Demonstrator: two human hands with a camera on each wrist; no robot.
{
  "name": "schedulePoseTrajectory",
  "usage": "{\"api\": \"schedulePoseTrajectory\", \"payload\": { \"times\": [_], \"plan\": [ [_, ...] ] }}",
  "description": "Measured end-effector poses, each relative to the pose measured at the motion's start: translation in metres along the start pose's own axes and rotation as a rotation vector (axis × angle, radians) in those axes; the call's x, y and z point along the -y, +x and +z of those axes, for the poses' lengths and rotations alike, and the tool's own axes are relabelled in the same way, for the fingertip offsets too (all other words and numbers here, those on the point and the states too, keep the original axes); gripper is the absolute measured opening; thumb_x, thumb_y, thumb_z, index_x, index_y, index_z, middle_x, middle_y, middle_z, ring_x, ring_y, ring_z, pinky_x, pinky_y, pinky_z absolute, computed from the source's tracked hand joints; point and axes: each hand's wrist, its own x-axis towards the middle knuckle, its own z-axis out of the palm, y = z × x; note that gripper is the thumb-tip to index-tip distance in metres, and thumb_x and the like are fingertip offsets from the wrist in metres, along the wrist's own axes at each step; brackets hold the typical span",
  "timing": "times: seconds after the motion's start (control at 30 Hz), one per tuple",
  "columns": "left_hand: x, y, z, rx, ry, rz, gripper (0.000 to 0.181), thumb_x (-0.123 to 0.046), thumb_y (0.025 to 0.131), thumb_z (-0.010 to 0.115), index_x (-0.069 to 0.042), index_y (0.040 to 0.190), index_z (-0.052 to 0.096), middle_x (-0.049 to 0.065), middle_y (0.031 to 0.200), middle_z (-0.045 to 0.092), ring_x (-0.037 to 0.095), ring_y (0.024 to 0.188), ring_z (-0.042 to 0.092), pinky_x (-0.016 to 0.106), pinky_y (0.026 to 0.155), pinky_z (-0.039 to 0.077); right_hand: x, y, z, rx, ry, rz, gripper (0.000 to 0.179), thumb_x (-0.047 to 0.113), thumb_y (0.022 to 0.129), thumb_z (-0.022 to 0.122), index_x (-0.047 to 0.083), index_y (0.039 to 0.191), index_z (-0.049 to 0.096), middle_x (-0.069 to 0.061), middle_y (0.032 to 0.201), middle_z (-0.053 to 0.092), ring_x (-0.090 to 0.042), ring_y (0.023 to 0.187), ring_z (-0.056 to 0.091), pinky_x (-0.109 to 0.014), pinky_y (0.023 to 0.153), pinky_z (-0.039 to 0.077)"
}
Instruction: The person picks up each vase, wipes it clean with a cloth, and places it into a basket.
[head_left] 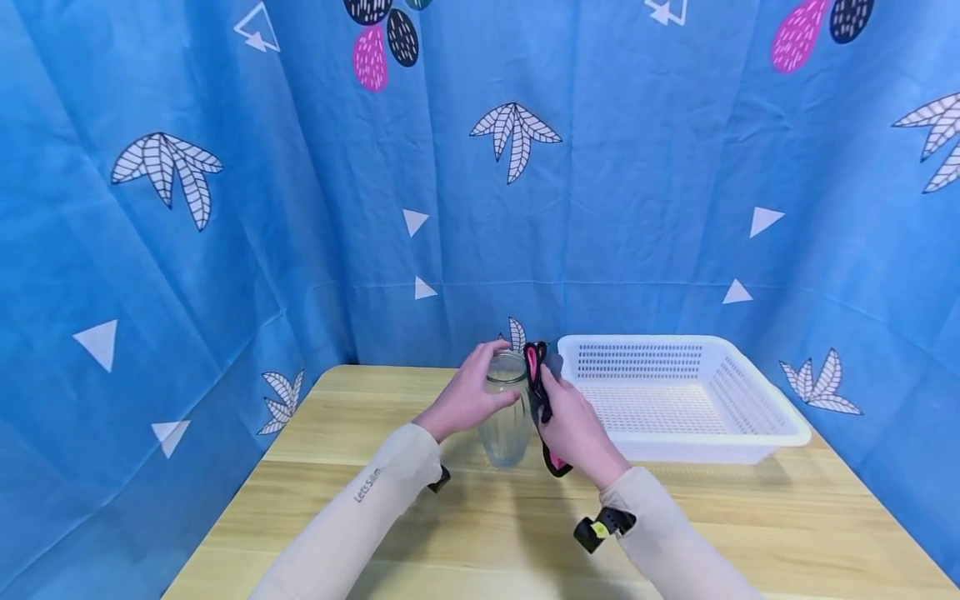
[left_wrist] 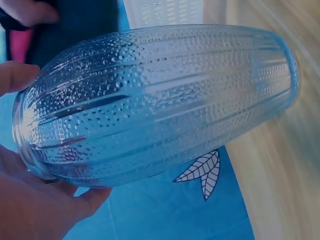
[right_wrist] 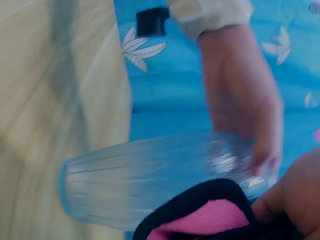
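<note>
A clear ribbed glass vase (head_left: 504,440) with a pebbled surface stands upright, its base close over the wooden table. My left hand (head_left: 474,390) grips it around the neck, thumb on the near side, fingers behind the rim. Just to the right, my right hand (head_left: 576,427) holds a folded black-and-pink fabric item (head_left: 536,379), whose exact kind I cannot tell. In the right wrist view the fabric's pink inner face (right_wrist: 205,220) shows within a thick black edge, overlapping the vase. The left wrist view has the vase (left_wrist: 165,100) lengthwise, its mouth toward my left palm.
A white perforated plastic basket (head_left: 787,429) sits on the right of the table, just beyond my right hand. The light wooden tabletop (head_left: 360,417) reaches back to a blue patterned curtain (head_left: 637,208), which also hangs along both sides.
</note>
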Motion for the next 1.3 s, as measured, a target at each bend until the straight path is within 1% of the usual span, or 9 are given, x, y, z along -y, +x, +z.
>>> {"api": "schedulePoseTrajectory", "payload": {
  "times": [0.1,0.23,0.47,0.63,0.77,0.9,1.07,1.13,1.3],
  "plan": [
    [0.001,0.001,0.003,-0.005,-0.004,0.019,0.074,-0.028,0.087,0.074,-0.018,0.151,0.038,0.005,0.15,0.041,0.023,0.14,0.041,0.047,0.115,0.037,-0.009,0.005,0.01,0.039,0.06,0.06,0.06,-0.002,0.089,0.058,-0.002,0.148,0.045,-0.026,0.1,0.068,-0.032,0.08,0.066,-0.043,0.064,0.053],
    [0.003,0.002,0.006,-0.025,-0.008,0.039,0.074,-0.022,0.084,0.072,-0.014,0.15,0.04,0.005,0.148,0.041,0.024,0.138,0.041,0.046,0.114,0.038,-0.019,0.006,0.022,0.084,0.144,0.137,0.06,-0.005,0.087,0.054,-0.002,0.146,0.046,-0.025,0.098,0.069,-0.025,0.069,0.063,-0.034,0.055,0.05],
    [0.005,0.001,0.006,-0.046,-0.027,0.035,0.075,-0.02,0.082,0.073,-0.014,0.15,0.04,0.004,0.148,0.041,0.024,0.138,0.042,0.046,0.114,0.037,-0.028,-0.004,0.047,0.163,0.135,0.18,0.054,-0.006,0.082,0.056,-0.009,0.136,0.051,-0.026,0.092,0.069,-0.024,0.065,0.064,-0.033,0.053,0.051],
    [0.007,0.0,0.007,-0.045,-0.036,0.023,0.071,-0.032,0.089,0.073,-0.016,0.15,0.04,0.002,0.149,0.042,0.021,0.139,0.04,0.046,0.114,0.037,-0.029,-0.016,0.058,0.249,0.076,0.206,0.041,0.003,0.087,0.055,-0.012,0.125,0.055,-0.024,0.089,0.068,-0.024,0.065,0.063,-0.035,0.054,0.05],
    [0.008,0.0,0.007,-0.062,0.011,0.016,0.071,-0.048,0.091,0.071,-0.02,0.149,0.041,-0.002,0.149,0.045,0.021,0.141,0.037,0.047,0.114,0.037,-0.03,-0.022,0.061,0.3,0.104,0.224,0.037,0.005,0.091,0.054,-0.01,0.124,0.056,-0.022,0.089,0.067,-0.021,0.062,0.061,-0.034,0.052,0.048],
    [0.008,-0.001,0.006,-0.077,0.044,-0.002,0.071,-0.051,0.09,0.07,-0.022,0.148,0.042,0.001,0.146,0.041,0.022,0.135,0.043,0.046,0.111,0.041,-0.021,-0.027,0.051,0.279,0.139,0.216,0.047,0.005,0.093,0.054,-0.012,0.136,0.049,-0.026,0.099,0.068,-0.022,0.066,0.062,-0.033,0.053,0.049],
    [0.007,-0.002,0.004,-0.077,0.024,-0.033,0.074,-0.052,0.088,0.072,-0.021,0.147,0.041,0.004,0.137,0.04,0.022,0.12,0.053,0.045,0.102,0.047,-0.001,-0.032,0.026,0.178,0.131,0.159,0.051,0.001,0.091,0.056,-0.009,0.14,0.046,-0.018,0.087,0.067,-0.018,0.061,0.06,-0.032,0.052,0.048],
    [0.008,-0.001,0.003,-0.08,0.018,-0.022,0.076,-0.051,0.087,0.074,-0.019,0.147,0.042,0.003,0.139,0.044,0.022,0.124,0.051,0.045,0.105,0.046,0.006,-0.032,0.017,0.123,0.105,0.125,0.052,0.001,0.091,0.056,-0.007,0.141,0.046,-0.015,0.088,0.066,-0.017,0.064,0.06,-0.032,0.055,0.049],
    [0.007,0.0,-0.002,-0.069,0.004,-0.002,0.079,-0.049,0.084,0.078,-0.018,0.148,0.043,0.003,0.146,0.048,0.023,0.136,0.046,0.045,0.112,0.041,0.018,-0.026,0.001,0.0,0.009,0.032,0.065,0.001,0.091,0.058,-0.002,0.152,0.037,-0.02,0.108,0.067,-0.025,0.082,0.065,-0.039,0.067,0.053]
  ]
}}
